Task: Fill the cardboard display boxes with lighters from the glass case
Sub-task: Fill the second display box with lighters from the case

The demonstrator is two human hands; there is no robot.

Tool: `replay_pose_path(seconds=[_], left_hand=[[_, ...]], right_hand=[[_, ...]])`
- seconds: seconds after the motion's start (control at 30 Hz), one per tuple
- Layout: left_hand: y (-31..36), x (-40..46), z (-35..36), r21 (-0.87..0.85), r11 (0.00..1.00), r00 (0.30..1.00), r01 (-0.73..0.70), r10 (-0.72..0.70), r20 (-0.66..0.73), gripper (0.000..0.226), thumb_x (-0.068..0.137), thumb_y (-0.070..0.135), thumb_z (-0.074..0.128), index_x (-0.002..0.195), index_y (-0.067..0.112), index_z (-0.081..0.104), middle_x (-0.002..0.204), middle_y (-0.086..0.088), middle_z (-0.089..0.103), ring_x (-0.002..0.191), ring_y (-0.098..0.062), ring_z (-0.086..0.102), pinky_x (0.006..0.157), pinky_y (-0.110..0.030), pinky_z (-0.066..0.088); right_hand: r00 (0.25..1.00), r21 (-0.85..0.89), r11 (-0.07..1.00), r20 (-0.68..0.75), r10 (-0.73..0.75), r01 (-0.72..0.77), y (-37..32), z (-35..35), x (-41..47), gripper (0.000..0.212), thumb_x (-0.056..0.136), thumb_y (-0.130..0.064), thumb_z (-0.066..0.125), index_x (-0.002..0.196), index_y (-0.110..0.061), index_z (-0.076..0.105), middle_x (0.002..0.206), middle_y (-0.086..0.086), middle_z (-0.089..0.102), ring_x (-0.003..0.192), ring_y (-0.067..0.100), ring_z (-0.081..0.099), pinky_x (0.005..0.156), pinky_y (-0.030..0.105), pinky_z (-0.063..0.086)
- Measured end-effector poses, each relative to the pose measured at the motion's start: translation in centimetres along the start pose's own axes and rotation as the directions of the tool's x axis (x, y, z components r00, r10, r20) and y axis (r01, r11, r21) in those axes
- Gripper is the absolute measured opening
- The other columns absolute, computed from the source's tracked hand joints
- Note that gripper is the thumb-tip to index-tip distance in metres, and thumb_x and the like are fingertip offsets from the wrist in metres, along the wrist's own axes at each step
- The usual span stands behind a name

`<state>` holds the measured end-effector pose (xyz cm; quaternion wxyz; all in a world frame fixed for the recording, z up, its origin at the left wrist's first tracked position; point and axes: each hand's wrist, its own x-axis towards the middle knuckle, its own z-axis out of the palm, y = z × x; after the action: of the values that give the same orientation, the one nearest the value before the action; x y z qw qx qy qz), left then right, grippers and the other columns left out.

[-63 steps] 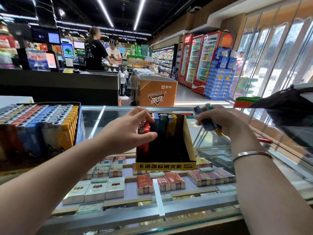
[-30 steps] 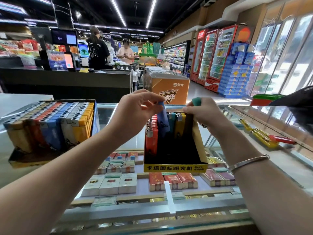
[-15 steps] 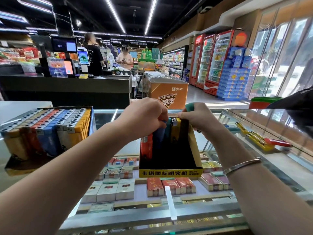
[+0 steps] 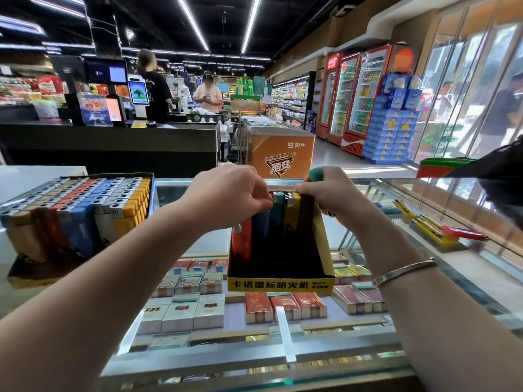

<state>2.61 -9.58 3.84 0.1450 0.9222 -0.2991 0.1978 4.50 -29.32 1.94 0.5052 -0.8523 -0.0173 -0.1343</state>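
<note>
A yellow-fronted cardboard display box [image 4: 280, 285] stands on the glass case [image 4: 283, 352] in front of me. At its back stands a row of lighters: red [image 4: 241, 244], blue [image 4: 261, 226], teal [image 4: 278, 210], yellow [image 4: 293, 213]. My left hand [image 4: 226, 193] curls over the top of the blue lighter, fingertips pressing it down into the row. My right hand [image 4: 334, 190] grips a bunch of lighters, a teal one [image 4: 315, 174] sticking out above the fist, at the box's back right corner.
A full display box of lighters [image 4: 79, 210] sits at left on the counter. Loose yellow and red lighters [image 4: 435, 233] lie on the glass to the right. Cigarette packs [image 4: 198, 309] fill the case below. A black bag [image 4: 503, 176] is at far right.
My left hand took the blue lighter from the right hand, carried it over the box and lowered it into the back row. The right hand stayed at the box's right corner.
</note>
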Motion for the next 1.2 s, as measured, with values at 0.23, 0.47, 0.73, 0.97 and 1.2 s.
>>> replay_pose_path(seconds=[0.23, 0.47, 0.73, 0.97, 1.2], left_hand=[[-1.4, -1.0, -0.5, -0.157, 0.987, 0.971, 0.02, 0.018, 0.24, 0.038, 0.087, 0.052, 0.045, 0.117, 0.035, 0.062, 0.099, 0.026, 0.045, 0.099, -0.003, 0.04, 0.08, -0.025, 0.034], [-1.2, -1.3, -0.3, -0.324, 0.946, 0.999, -0.029, 0.04, 0.027, 0.045, 0.076, 0.06, 0.044, 0.11, 0.038, 0.062, 0.097, 0.026, 0.05, 0.098, 0.002, 0.047, 0.082, -0.023, 0.041], [-0.9, -1.4, -0.6, -0.559, 0.822, 0.983, -0.109, 0.007, -0.183, 0.023, 0.075, 0.035, 0.067, 0.098, 0.04, 0.062, 0.092, 0.012, 0.064, 0.085, -0.001, 0.058, 0.08, -0.025, 0.052], [-0.7, -1.4, -0.4, -0.552, 0.826, 0.991, -0.115, 0.06, -0.117, 0.035, 0.065, 0.047, 0.062, 0.099, 0.037, 0.064, 0.088, 0.013, 0.061, 0.078, -0.001, 0.059, 0.073, -0.018, 0.052], [-0.5, -1.3, -0.2, -0.567, 0.821, 0.993, -0.063, -0.003, -0.114, 0.022, 0.068, 0.042, 0.068, 0.089, 0.035, 0.064, 0.086, 0.011, 0.059, 0.075, -0.001, 0.058, 0.067, -0.018, 0.052]], right_hand=[[0.995, 0.161, 0.986, -0.102, -0.019, 0.035, -0.8, -0.9, -0.3, 0.013, 0.079, 0.003, 0.05, 0.077, -0.008, 0.056, 0.064, 0.006, 0.045, 0.054, 0.015, 0.04, 0.047, 0.024, 0.034], [0.945, 0.569, 0.816, 0.202, -0.257, 0.1, -2.4, -1.9, -1.1, 0.045, 0.072, 0.016, 0.054, 0.113, -0.002, 0.051, 0.079, 0.009, 0.065, 0.067, 0.015, 0.06, 0.056, 0.022, 0.049], [0.806, 0.431, 0.892, 0.475, -0.353, 0.136, -3.1, -0.3, -2.2, 0.053, 0.064, 0.001, 0.07, 0.112, -0.008, 0.052, 0.081, 0.008, 0.061, 0.073, 0.016, 0.062, 0.065, 0.023, 0.054], [0.759, 0.397, 0.907, 0.545, -0.357, 0.142, -3.4, -0.1, -2.6, 0.06, 0.067, 0.007, 0.07, 0.122, -0.004, 0.049, 0.086, 0.013, 0.063, 0.077, 0.019, 0.062, 0.069, 0.024, 0.054], [0.741, 0.372, 0.908, 0.551, -0.383, 0.193, -3.4, 0.3, -2.8, 0.056, 0.072, 0.002, 0.067, 0.125, -0.01, 0.054, 0.096, 0.012, 0.068, 0.086, 0.017, 0.064, 0.073, 0.022, 0.052]])
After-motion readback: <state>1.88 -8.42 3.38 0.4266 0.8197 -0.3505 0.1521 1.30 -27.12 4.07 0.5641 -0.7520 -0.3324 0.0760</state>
